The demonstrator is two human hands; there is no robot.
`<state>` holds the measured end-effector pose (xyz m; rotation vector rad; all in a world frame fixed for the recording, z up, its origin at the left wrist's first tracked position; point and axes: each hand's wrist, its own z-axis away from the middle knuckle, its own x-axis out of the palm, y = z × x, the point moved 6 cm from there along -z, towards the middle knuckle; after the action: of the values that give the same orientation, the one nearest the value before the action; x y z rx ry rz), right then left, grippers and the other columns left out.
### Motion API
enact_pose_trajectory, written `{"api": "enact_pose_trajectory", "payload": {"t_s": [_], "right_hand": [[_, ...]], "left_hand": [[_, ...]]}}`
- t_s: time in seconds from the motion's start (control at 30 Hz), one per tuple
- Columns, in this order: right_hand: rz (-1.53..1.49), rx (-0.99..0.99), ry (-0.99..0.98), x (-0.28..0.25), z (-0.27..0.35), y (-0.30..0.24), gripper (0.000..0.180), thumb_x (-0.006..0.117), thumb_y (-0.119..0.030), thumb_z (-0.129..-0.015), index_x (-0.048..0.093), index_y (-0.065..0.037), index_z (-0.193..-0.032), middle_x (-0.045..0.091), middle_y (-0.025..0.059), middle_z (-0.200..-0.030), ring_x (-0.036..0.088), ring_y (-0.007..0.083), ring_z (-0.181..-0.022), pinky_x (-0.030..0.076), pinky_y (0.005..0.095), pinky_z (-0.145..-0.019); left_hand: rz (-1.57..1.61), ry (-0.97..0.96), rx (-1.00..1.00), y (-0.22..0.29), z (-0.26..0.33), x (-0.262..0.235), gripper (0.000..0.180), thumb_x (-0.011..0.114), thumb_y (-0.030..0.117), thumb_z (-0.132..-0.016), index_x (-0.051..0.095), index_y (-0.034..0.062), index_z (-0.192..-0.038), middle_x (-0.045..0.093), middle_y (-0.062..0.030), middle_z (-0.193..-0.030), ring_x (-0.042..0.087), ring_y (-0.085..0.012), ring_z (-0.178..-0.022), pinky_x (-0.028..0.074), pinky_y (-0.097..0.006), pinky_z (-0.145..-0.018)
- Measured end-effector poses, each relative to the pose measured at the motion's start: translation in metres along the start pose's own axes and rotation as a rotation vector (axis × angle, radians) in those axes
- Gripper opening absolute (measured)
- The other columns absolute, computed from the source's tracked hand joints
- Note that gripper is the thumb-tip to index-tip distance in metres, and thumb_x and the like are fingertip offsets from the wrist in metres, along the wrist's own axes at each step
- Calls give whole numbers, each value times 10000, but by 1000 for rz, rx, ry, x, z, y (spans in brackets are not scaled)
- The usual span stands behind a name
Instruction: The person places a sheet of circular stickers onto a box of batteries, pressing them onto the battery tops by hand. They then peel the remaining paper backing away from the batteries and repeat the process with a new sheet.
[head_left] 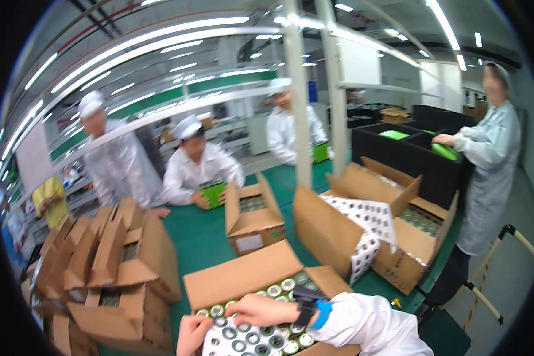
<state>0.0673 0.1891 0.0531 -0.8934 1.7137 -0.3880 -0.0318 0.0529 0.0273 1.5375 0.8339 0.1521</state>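
Observation:
In front of me stands an open cardboard box [243, 274] packed with green cylindrical battery cells [274, 291], their round ends facing up. A white perforated sheet [215, 342] lies over part of the cells, which show as rings through its holes. At the sheet's left corner, my left hand [192, 333] is closed on the edge. My right hand [261, 310], with a black band and a blue band at the wrist, reaches across the cells; its curled fingers grip the sheet's far edge. The fingertips are partly hidden.
More open boxes [145, 261] are stacked at left, and one box [255, 228] stands mid-table. At right, another perforated sheet [362, 216] drapes over a large box [397, 261]. Co-workers [199, 160] across the green table [190, 237] handle green packs; another person [492, 154] stands by black bins.

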Motion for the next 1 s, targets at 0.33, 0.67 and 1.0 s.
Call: {"api": "enact_pose_trajectory", "payload": {"t_s": [0.33, 0.67, 1.0], "right_hand": [[49, 79, 19, 3, -1, 9, 245, 583, -202, -816, 551, -68, -1019, 590, 153, -657, 586, 331, -638, 444, 411, -574], [-14, -63, 130, -9, -2, -11, 334, 587, -137, -822, 498, -29, -1125, 540, 130, -1028, 538, 277, -932, 438, 348, -802], [-36, -199, 246, 3, -5, -5, 192, 567, -51, -781, 510, -34, -964, 464, 113, -961, 487, 296, -914, 403, 364, -790]], "left_hand": [[249, -36, -4, -10, -4, 5, 158, 627, 14, -773, 608, -52, -915, 539, 39, -648, 433, 1, -546, 346, -162, -463], [88, -106, 38, -8, -7, 9, 90, 606, 34, -805, 606, -50, -835, 581, -7, -721, 514, -30, -643, 409, -172, -534], [96, -17, 5, 16, 7, 7, 61, 534, 17, -842, 560, -30, -813, 544, 6, -717, 480, -61, -671, 380, -191, -583]]}}
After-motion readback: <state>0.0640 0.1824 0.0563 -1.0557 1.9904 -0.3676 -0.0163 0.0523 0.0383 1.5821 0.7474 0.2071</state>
